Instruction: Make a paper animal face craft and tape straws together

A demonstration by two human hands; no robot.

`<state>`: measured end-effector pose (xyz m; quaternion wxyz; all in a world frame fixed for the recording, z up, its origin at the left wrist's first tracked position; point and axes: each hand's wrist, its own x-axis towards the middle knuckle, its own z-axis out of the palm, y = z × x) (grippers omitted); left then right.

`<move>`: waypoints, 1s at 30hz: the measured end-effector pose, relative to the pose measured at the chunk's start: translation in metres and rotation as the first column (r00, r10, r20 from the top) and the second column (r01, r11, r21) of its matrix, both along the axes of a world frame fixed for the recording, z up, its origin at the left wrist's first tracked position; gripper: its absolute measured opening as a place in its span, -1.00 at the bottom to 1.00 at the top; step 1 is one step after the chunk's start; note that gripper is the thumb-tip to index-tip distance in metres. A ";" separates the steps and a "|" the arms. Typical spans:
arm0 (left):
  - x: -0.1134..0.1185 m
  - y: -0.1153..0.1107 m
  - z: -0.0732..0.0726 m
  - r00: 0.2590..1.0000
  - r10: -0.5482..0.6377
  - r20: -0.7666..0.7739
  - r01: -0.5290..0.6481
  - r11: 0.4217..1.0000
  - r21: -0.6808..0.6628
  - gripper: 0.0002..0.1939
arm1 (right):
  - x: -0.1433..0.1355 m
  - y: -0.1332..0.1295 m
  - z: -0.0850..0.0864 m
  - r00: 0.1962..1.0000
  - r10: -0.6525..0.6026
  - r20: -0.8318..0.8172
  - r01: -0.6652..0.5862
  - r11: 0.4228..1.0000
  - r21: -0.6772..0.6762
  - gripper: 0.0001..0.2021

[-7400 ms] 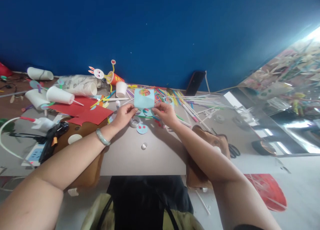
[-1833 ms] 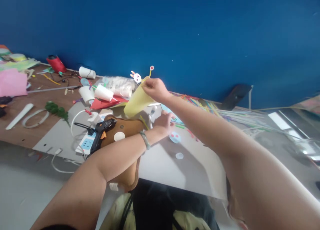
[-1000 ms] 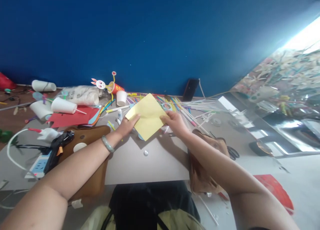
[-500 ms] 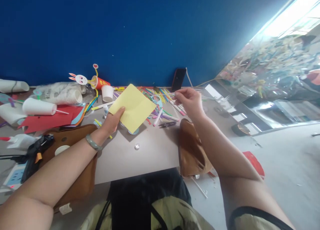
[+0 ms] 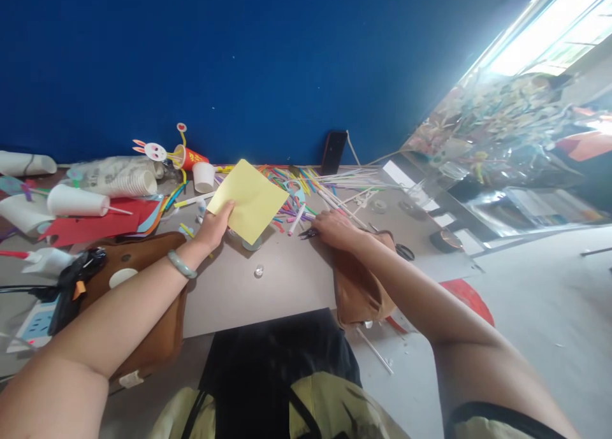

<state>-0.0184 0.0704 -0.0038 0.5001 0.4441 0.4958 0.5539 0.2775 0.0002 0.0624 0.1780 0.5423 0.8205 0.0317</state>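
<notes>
A square yellow paper (image 5: 249, 201) is pinched at its left corner by my left hand (image 5: 216, 227), thumb on top, held over the table (image 5: 287, 286). My right hand (image 5: 336, 229) rests low on the table with its fingers curled over a small dark tool (image 5: 308, 233), whose tip shows left of the fingertips; the hand covers the rest of it. Behind the hands lie scattered markers, one of them white and pink (image 5: 297, 220), and many coloured sticks (image 5: 306, 183). A small clear round piece (image 5: 259, 271) sits near the table's front.
A black phone (image 5: 333, 152) leans on the blue wall. Paper cups (image 5: 204, 178), red paper (image 5: 95, 227) and a brown bag (image 5: 157, 292) are at the left. Another brown bag (image 5: 356, 292) lies under my right forearm. Plastic-wrapped items (image 5: 516, 152) stand at the right.
My right hand has come down from above the sticks to the table and closed over the dark tool. My left hand still holds the yellow paper. The view has shifted slightly.
</notes>
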 end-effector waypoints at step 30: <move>-0.003 -0.019 0.012 0.959 -0.172 -0.227 0.161 0.985 -0.068 -0.53 | -0.069 0.038 -0.030 -0.460 -0.283 -0.842 0.228 0.879 -0.420 -0.64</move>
